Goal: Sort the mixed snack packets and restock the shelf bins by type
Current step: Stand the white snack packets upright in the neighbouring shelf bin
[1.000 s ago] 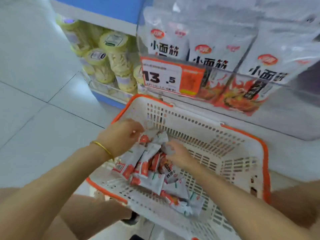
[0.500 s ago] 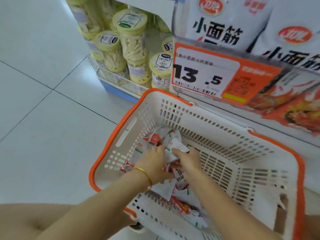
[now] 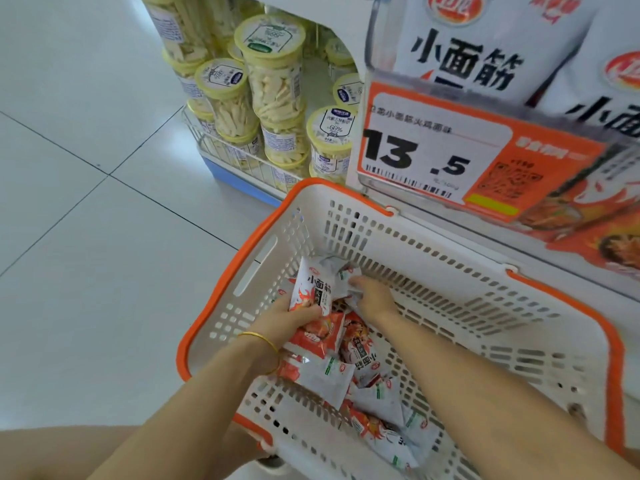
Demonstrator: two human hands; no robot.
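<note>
Left grip [image 3: 294, 318] clasps a snack packet [image 3: 311, 289], long axis pointing shelfward; right grip [image 3: 372, 297] pinches a silvery packet [image 3: 341, 285].

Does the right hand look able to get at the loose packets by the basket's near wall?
Probably yes: the right hand is inside the open basket, and the loose packets lie uncovered just beside its forearm. Nothing covers them; it would only need to draw back.

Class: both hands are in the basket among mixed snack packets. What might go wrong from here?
The left hand grips the upright packet by its lower end; it may slip into the basket.
Red packets and green-marked packets lie mixed, so the right hand may pick the wrong type.
</note>
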